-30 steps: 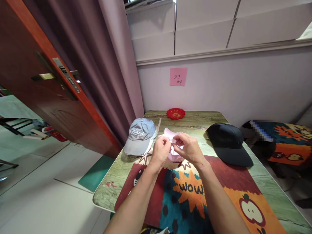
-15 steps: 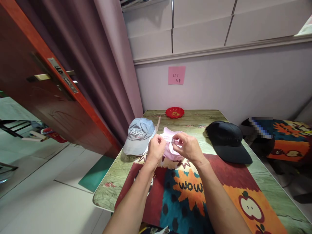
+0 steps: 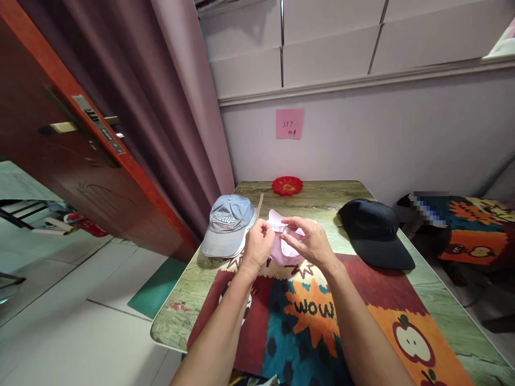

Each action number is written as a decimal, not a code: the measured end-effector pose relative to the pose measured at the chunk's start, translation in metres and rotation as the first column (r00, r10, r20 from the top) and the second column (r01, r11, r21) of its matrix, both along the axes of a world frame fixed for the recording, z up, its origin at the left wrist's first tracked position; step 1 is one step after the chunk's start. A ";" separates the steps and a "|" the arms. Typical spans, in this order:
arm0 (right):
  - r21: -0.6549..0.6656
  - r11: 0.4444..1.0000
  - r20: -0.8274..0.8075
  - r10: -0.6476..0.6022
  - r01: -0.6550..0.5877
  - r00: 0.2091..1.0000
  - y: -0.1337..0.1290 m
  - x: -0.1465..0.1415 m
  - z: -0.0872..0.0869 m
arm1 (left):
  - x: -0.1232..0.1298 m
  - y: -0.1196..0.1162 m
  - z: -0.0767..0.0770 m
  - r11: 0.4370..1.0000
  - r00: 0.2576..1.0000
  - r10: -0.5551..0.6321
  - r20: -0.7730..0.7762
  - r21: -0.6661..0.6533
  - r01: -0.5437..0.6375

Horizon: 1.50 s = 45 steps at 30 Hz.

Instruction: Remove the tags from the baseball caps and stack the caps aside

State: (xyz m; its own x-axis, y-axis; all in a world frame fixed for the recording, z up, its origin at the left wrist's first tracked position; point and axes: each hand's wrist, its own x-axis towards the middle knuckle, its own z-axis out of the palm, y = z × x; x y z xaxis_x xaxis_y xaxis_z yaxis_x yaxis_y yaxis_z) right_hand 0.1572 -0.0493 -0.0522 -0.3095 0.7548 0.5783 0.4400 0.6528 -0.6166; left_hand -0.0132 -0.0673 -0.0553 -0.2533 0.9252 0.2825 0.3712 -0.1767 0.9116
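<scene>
A light pink cap lies at the middle of the table, its back opening and strap turned up toward me. My left hand pinches the strap's left side between thumb and fingers. On the other side, my right hand has its thumb and forefinger around the strap near a small shiny buckle. Both hands partly cover the cap. A grey-blue cap with white lettering sits just left of my left hand. Farther off to the right is a black cap.
A red scalloped dish stands at the table's back edge, below a pink note on the wall. A colourful mat covers the front of the table. To the left are a curtain and an open wooden door.
My right hand's fingers have straightened and spread a little at the buckle, showing more of the strap. My left hand keeps its pinch. The view has shifted slightly.
</scene>
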 end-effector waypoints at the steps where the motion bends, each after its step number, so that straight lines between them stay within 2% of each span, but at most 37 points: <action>1: 0.012 1.000 -0.012 0.014 -0.014 1.000 0.001 0.000 0.000 | -0.001 0.000 0.000 1.000 1.000 -0.008 0.009 0.004 0.008; 5: 0.096 0.994 0.042 -0.061 0.057 0.997 0.003 -0.001 -0.004 | -0.003 -0.002 0.002 0.999 0.999 -0.027 -0.044 0.033 0.029; 10: 0.174 0.977 0.098 -0.138 0.119 0.986 0.003 -0.005 -0.007 | 0.000 -0.007 0.008 0.998 0.963 0.049 -0.266 0.045 -0.038; 13: 0.164 0.979 0.134 -0.143 0.120 0.981 0.003 -0.004 -0.007 | 0.001 -0.007 0.007 0.998 0.940 0.068 -0.336 0.009 -0.068; 18: 0.142 0.983 0.180 -0.141 0.116 0.974 0.004 -0.002 -0.008 | 0.000 -0.003 0.007 0.997 0.927 0.035 -0.374 -0.052 -0.059; 25: 0.095 0.976 0.182 -0.209 0.194 0.961 0.004 -0.001 -0.008 | 0.009 -0.002 0.014 0.985 0.833 0.149 -0.533 0.001 -0.175; 28: 0.059 0.978 0.179 -0.209 0.201 0.961 0.004 0.004 -0.007 | 0.007 -0.002 0.018 0.987 0.828 0.129 -0.546 -0.011 -0.161; 31: 0.026 0.989 0.168 -0.149 0.146 0.975 0.007 0.007 -0.007 | 0.000 -0.004 0.026 0.995 0.852 0.073 -0.519 -0.024 -0.100; 34: -0.020 1.000 0.096 -0.019 0.021 0.995 0.008 0.006 -0.008 | -0.003 -0.005 0.036 0.998 0.885 0.039 -0.464 0.056 -0.015; 35: -0.033 0.999 0.065 0.022 -0.020 0.998 0.008 0.004 -0.008 | -0.003 -0.004 0.038 0.997 0.895 -0.021 -0.445 0.055 0.051; 37: -0.053 0.997 0.010 0.061 -0.061 0.998 0.007 0.002 -0.008 | -0.004 -0.002 0.039 0.977 0.901 -0.207 -0.382 -0.032 0.211; 39: -0.088 0.994 0.000 0.065 -0.064 0.998 0.006 0.003 -0.007 | -0.006 0.001 0.035 0.932 0.894 -0.358 -0.268 -0.157 0.326; 40: -0.120 0.990 0.007 0.071 -0.070 0.997 0.006 0.005 -0.006 | -0.008 0.003 0.032 0.913 0.896 -0.394 -0.203 -0.201 0.356; 45: -0.301 0.944 0.033 0.149 -0.132 0.988 0.009 0.019 -0.004 | -0.020 0.009 0.015 0.857 0.895 -0.440 0.071 -0.264 0.442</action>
